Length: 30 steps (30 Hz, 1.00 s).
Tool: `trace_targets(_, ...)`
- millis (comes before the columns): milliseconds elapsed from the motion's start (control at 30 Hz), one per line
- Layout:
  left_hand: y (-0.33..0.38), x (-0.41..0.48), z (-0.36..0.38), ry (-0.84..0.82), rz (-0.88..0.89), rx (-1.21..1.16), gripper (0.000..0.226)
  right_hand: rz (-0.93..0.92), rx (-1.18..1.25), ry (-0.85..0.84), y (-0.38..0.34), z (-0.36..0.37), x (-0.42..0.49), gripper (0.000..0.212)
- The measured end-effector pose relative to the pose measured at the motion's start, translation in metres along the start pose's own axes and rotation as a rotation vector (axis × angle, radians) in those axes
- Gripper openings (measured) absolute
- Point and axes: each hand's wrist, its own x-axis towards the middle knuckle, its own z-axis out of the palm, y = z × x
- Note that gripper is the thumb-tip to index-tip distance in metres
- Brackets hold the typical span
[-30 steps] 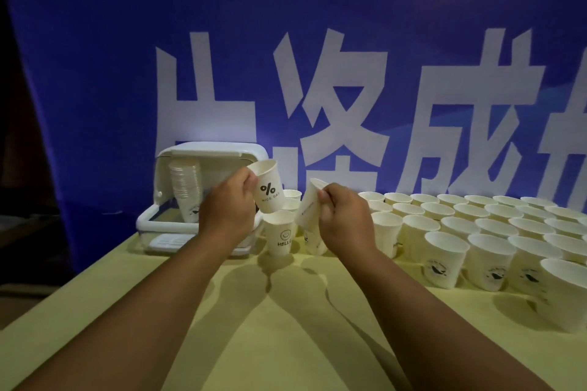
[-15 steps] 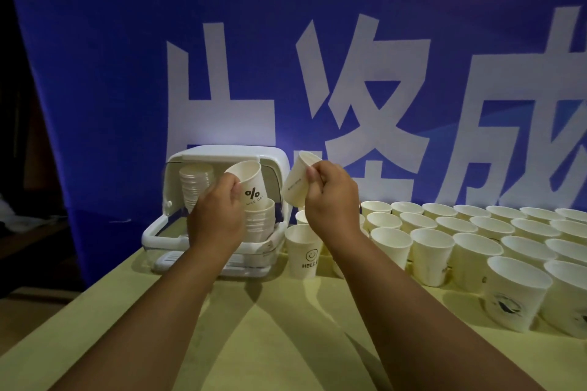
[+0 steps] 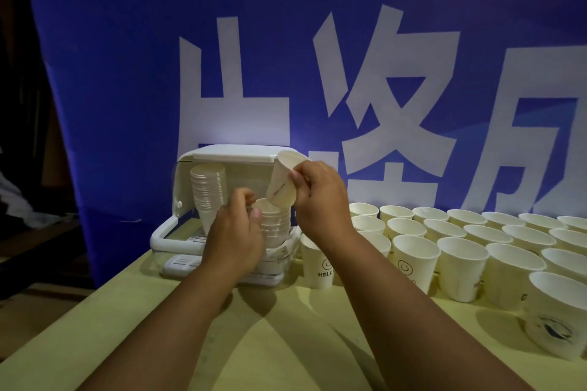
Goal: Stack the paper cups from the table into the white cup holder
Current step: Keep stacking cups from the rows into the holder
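The white cup holder (image 3: 233, 152) stands open at the table's back left. Inside it, a tall stack of cups (image 3: 207, 189) fills the left side and a shorter stack (image 3: 275, 221) the right side. My left hand (image 3: 233, 232) rests on the shorter stack, fingers on the rim of its top cup. My right hand (image 3: 320, 197) holds a tilted paper cup (image 3: 282, 184) just above that stack, its base pointing down at the top cup's mouth. Several loose paper cups (image 3: 460, 238) stand in rows on the right.
A blue banner with large white characters (image 3: 365, 82) hangs right behind the holder and cups. A "HELLO" smiley cup (image 3: 317, 263) stands beside the holder's right edge. The yellow table (image 3: 279, 336) has bare room in front. Its left edge drops to a dark floor.
My left hand has lowered its cup onto the holder's right stack. My right hand has carried its cup left and over that stack. The view has moved closer.
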Motion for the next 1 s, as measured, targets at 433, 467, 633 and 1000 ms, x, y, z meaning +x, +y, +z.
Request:
trace_targets(433, -0.007, -0.001, 0.001, 0.045, 0.028, -0.146, 0.059, 0.103, 0.007, -0.163, 0.006, 0.018, -0.012, 0.028)
trace_targets(467, -0.008, 0.0, 0.001, 0.038, 0.027, -0.133, 0.055, 0.12, 0.009, -0.153, 0.007, 0.019, -0.013, 0.029)
trace_targets(633, -0.007, 0.002, 0.001, 0.091, 0.069, -0.018, 0.038, 0.195, -0.092, -0.153, 0.016, 0.028, -0.015, 0.037)
trace_targets(1000, 0.005, 0.0, -0.007, 0.098, 0.096, 0.114, 0.024, 0.251, -0.114, -0.155, 0.01, 0.028, -0.022, 0.033)
